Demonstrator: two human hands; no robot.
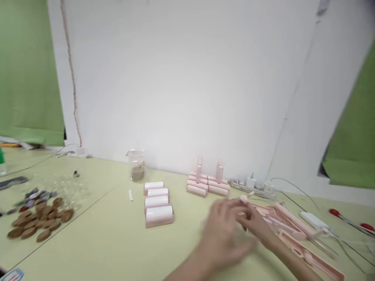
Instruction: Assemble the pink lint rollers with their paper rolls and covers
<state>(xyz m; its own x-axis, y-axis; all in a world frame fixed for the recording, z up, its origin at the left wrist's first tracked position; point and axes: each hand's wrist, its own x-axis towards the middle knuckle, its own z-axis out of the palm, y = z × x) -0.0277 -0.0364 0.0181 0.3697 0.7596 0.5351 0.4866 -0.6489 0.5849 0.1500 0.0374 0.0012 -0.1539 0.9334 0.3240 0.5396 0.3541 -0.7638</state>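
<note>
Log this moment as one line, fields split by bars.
left hand: blurred, hold unclear | right hand: beside left, hold unclear | to right: pink parts | table: white-topped pink pieces, brown discs, clear bag

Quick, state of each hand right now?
Left hand: motion-blurred; open or closed, and any hold, cannot be told.
Right hand: close to a small pink piece; whether it grips that cannot be told.
</note>
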